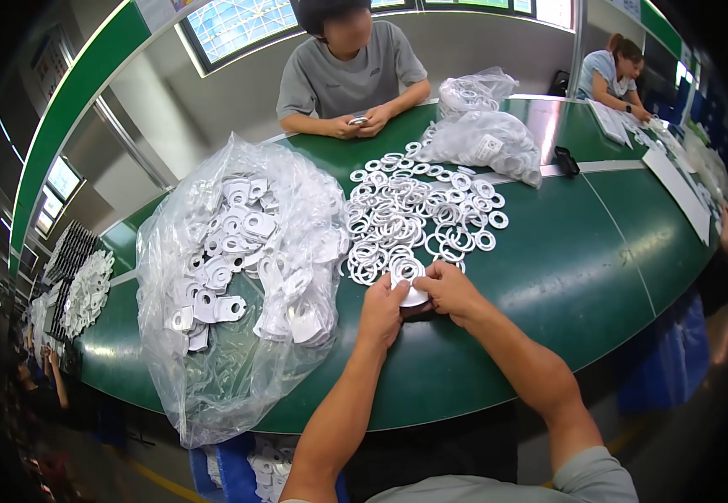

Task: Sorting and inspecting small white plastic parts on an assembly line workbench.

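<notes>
Near the front edge of the green table, my left hand (pixel 383 312) and my right hand (pixel 454 292) pinch a white plastic part (pixel 414 296) between them. A white ring (pixel 406 269) shows at its upper end; whether it is seated on the part cannot be told. Just beyond my hands spreads a heap of white rings (pixel 393 205), some overlapping. To the left, a clear plastic bag (pixel 238 369) lies open around many white plastic parts (pixel 231 226), each with a round hole and a tab.
The green table (pixel 561 260) curves around me. Filled clear bags (pixel 489 142) lie at the far side, with a small black object (pixel 566 161) beside them. A person (pixel 351 75) sits opposite; another (pixel 615 75) works at far right. A blue bin (pixel 234 469) stands below.
</notes>
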`<action>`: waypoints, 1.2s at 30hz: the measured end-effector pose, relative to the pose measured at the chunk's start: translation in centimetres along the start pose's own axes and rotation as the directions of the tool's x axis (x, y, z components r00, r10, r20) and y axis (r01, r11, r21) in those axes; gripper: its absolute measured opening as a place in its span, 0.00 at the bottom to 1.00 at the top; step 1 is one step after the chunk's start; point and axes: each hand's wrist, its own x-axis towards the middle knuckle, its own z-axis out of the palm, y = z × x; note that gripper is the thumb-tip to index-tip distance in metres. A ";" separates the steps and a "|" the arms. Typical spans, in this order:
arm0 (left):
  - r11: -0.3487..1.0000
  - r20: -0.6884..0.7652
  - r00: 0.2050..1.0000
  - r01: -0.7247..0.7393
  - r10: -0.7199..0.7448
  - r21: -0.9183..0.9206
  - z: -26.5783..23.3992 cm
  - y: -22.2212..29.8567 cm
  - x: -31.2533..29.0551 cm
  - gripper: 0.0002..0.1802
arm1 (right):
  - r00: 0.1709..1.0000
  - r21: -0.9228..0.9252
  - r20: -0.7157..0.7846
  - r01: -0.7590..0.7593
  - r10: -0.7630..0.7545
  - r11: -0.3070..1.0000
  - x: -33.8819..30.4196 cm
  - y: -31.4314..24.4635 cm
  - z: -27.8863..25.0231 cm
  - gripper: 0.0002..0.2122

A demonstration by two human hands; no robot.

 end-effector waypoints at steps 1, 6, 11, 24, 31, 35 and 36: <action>1.000 0.010 1.000 -0.006 0.006 0.003 0.1 0.1 0.0 0.12 | 1.000 -0.001 -0.027 0.009 -0.009 1.000 0.0 -0.1 0.1 0.09; 0.997 0.034 0.998 -0.061 0.060 0.044 -0.8 -0.9 0.8 0.13 | 0.997 -0.071 -0.031 0.064 -0.067 0.995 0.4 0.5 0.1 0.10; 0.982 0.028 0.994 -0.111 0.108 0.153 -0.9 -0.7 0.8 0.14 | 1.000 0.013 0.012 -0.016 0.016 1.000 0.0 0.1 -0.5 0.12; 0.870 0.205 0.947 -0.310 0.246 0.383 0.1 0.1 0.3 0.27 | 0.981 -0.085 0.084 0.179 -0.172 0.980 0.6 1.2 -1.6 0.13; 0.933 0.072 0.981 -0.193 0.179 0.303 -0.6 0.4 0.5 0.27 | 0.986 -0.203 0.121 0.140 -0.117 0.969 -0.5 -0.6 -1.1 0.10; 0.959 0.044 0.992 -0.128 0.120 0.255 -1.1 0.6 0.4 0.27 | 0.981 -0.221 0.170 0.132 -0.095 0.966 -0.4 -0.7 -1.8 0.09; 0.959 0.044 0.992 -0.129 0.122 0.254 -1.0 0.7 0.2 0.27 | 0.978 -0.219 0.191 0.132 -0.090 0.967 -0.3 -0.7 -1.9 0.09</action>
